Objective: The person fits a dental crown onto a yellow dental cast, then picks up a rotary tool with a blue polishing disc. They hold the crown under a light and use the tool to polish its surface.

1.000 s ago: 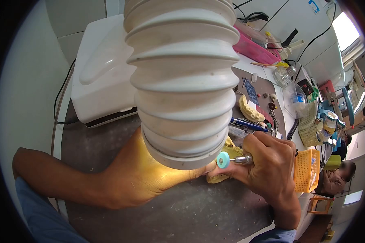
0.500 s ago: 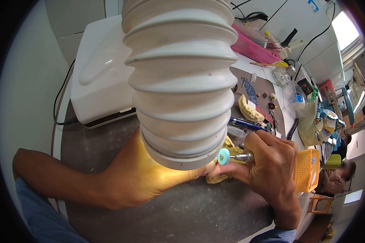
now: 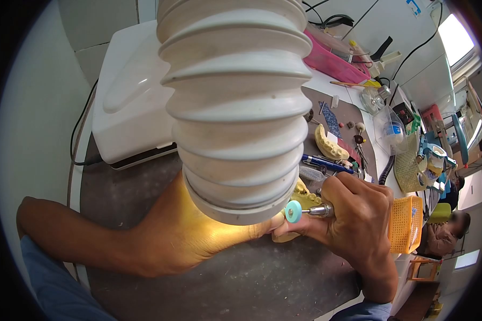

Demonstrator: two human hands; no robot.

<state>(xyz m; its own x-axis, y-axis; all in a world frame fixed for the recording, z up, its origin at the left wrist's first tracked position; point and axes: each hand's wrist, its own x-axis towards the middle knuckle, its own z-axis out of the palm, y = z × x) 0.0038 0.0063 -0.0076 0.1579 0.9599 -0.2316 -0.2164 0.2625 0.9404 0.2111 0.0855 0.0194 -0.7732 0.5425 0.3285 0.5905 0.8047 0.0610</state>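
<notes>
My right hand (image 3: pixel 356 222) grips a metal rotary handpiece (image 3: pixel 320 211) tipped with a small teal polishing wheel (image 3: pixel 293 211). The wheel sits against a yellow dental cast (image 3: pixel 303 202) just under the mouth of a big white ribbed extraction hose (image 3: pixel 235 107). My left hand (image 3: pixel 193 230) reaches in from the left and holds that cast; its fingers are mostly hidden behind the hose. Both hands rest on the dark grey bench mat (image 3: pixel 241 283).
A white machine housing (image 3: pixel 131 96) stands at the back left. Behind the hands lie another pale yellow cast (image 3: pixel 329 144), a blue pen-like tool (image 3: pixel 326 163) and small burs. An orange mesh basket (image 3: pixel 404 224) and a woven basket (image 3: pixel 409 168) stand right. Another person (image 3: pixel 444 235) sits far right.
The teal wheel has shifted slightly down and left against the cast, after rising a little half a second ago. The hose has drifted slightly left in view. Both hands keep their grip.
</notes>
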